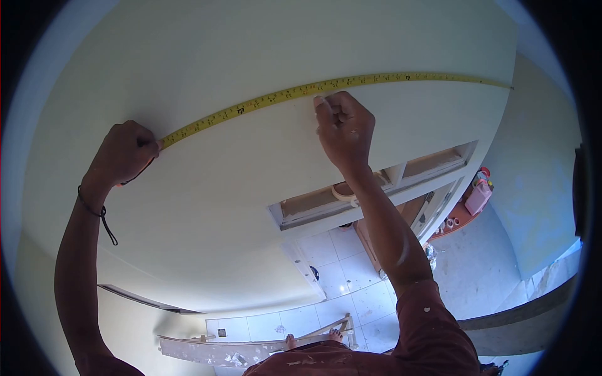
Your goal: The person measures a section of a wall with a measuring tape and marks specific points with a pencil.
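Tape, yellow, long and black-marked (276, 98), stretches across the pale, flat wall (219, 175). Your left hand (125, 153) is closed around its left end; your right hand (348, 128) curls closed just below its middle, its contents impossible to tell. Lower down are a white-framed rectangular opening (280, 216) and a paint-spotted grey plank (207, 351).

- Single view: head-worn, wide-angle; straight lines bow and the corners go dark.
- Facing: forward at the wall (282, 44) bearing the tape (240, 111), and steeply down past it.
- Range: tape near, spanning the upper half of frame; floor (373, 307) well below the tape, much farther off.
- Position: above the wearer's feet (290, 341) and plank (216, 352), both seen at bottom of frame, below the tape.
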Demonstrator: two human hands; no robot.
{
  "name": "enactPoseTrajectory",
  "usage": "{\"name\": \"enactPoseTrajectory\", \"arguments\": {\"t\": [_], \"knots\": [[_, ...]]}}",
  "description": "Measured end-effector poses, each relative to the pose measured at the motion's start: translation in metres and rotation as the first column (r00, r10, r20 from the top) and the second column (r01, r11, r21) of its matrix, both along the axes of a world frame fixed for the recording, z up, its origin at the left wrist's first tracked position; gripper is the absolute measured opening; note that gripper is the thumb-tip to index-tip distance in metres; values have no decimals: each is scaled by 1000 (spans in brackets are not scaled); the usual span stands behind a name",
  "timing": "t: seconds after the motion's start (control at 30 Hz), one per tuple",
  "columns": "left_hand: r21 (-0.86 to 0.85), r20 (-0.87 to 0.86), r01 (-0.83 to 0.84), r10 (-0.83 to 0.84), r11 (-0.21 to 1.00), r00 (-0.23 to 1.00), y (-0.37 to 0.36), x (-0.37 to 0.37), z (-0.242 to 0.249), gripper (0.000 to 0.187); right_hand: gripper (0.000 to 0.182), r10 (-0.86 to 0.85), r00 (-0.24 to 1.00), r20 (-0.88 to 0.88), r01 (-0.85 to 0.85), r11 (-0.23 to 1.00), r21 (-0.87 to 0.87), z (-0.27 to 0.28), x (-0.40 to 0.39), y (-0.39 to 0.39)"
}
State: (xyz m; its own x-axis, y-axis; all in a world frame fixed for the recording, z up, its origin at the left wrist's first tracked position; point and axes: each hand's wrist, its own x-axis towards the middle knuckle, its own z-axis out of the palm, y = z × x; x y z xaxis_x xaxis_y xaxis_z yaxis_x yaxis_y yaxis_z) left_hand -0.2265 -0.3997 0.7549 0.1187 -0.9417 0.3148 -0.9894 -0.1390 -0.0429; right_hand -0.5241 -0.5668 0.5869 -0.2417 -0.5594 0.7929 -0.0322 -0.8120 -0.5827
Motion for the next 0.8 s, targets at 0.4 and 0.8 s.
{"name": "enactPoseTrajectory", "arguments": {"t": [0.4,0.8], "knots": [[-31,-7,67,-67,997,998,-2,9,-3,21,28,113,703,703,-448,837,314,36,-98,-24],[16,13,-4,4,1000,1000,1,1,1,26,25,94,988,121,-117,973,200,4,-24,23]]}}
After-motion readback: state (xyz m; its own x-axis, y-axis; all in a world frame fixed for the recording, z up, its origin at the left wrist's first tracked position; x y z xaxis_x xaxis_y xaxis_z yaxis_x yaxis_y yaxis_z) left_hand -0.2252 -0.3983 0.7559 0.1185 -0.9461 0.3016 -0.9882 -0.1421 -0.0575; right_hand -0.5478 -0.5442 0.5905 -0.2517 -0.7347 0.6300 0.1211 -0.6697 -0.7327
